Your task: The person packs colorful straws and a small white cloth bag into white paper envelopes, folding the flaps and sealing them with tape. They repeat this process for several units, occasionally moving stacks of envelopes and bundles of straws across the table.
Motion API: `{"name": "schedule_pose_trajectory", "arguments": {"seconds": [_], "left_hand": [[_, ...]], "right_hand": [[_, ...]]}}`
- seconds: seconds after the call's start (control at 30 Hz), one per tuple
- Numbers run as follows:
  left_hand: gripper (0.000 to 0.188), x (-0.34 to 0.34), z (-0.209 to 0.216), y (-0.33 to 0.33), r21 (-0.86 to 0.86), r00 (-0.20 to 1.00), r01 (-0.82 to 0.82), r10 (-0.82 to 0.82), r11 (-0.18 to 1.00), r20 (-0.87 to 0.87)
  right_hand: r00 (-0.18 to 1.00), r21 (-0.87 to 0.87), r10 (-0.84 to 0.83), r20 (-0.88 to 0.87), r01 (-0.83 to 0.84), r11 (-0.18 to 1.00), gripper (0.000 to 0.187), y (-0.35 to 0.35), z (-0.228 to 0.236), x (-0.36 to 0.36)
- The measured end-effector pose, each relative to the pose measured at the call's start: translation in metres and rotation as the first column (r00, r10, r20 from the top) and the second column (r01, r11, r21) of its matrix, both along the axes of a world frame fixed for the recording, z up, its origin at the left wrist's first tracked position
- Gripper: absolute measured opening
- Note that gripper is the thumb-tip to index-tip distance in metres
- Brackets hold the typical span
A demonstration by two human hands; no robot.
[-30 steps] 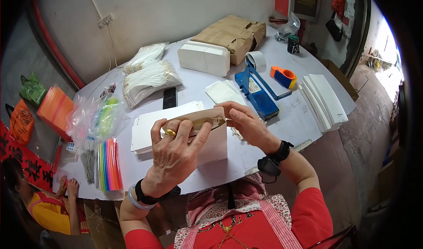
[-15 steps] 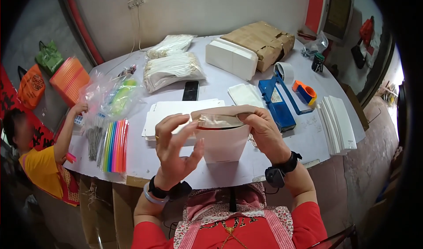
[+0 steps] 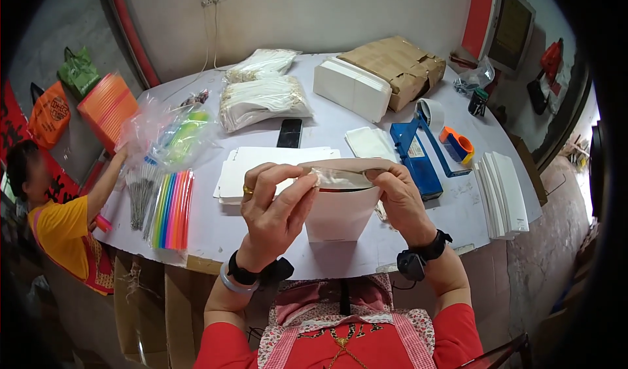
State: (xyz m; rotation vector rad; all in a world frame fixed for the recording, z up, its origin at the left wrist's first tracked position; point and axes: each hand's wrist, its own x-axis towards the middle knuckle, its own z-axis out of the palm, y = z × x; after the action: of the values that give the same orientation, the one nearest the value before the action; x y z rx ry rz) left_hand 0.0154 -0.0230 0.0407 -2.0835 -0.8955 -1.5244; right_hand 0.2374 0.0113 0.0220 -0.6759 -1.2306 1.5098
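A white paper box (image 3: 339, 217) stands upright at the table's near edge, its top open toward me. Inside its mouth lies a whitish, crinkled plastic packet (image 3: 340, 179). My left hand (image 3: 273, 211) has thumb and fingers pinched together on the left end of that packet, at the box's upper left corner. With thumb and fingers closed over the rim, my right hand (image 3: 403, 202) grips the box's upper right corner. Flat white card pieces (image 3: 245, 173) are stacked just behind my left hand.
Coloured tubes (image 3: 173, 209) and a bundle of thin grey rods (image 3: 139, 199) lie left. Behind are a phone (image 3: 290, 134), bagged white bundles (image 3: 261, 104), white card stacks (image 3: 350, 88) and a blue tape dispenser (image 3: 415, 163). A person in yellow (image 3: 62, 228) reaches toward clear bags (image 3: 147, 130).
My left fingers have closed from a spread pose into a pinch on the packet's left end. My right hand keeps its grip on the box. The other person's arm has moved up slightly.
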Motion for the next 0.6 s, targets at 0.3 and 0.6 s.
{"name": "schedule_pose_trajectory", "arguments": {"seconds": [0.3, 0.6], "left_hand": [[0.009, -0.003, -0.014, -0.006, -0.155, 0.947, 0.044, 0.009, 0.987, 0.321], [0.026, 0.047, -0.046, -0.005, -0.103, 0.369, 0.442, -0.076, 0.891, 0.926]], "right_hand": [[0.975, 0.146, -0.222, 0.025, 0.216, 0.965, 0.028, 0.001, -0.042, 0.001], [0.995, 0.062, -0.101, 0.003, 0.101, 0.993, 0.033, 0.025, -0.047, 0.035]]}}
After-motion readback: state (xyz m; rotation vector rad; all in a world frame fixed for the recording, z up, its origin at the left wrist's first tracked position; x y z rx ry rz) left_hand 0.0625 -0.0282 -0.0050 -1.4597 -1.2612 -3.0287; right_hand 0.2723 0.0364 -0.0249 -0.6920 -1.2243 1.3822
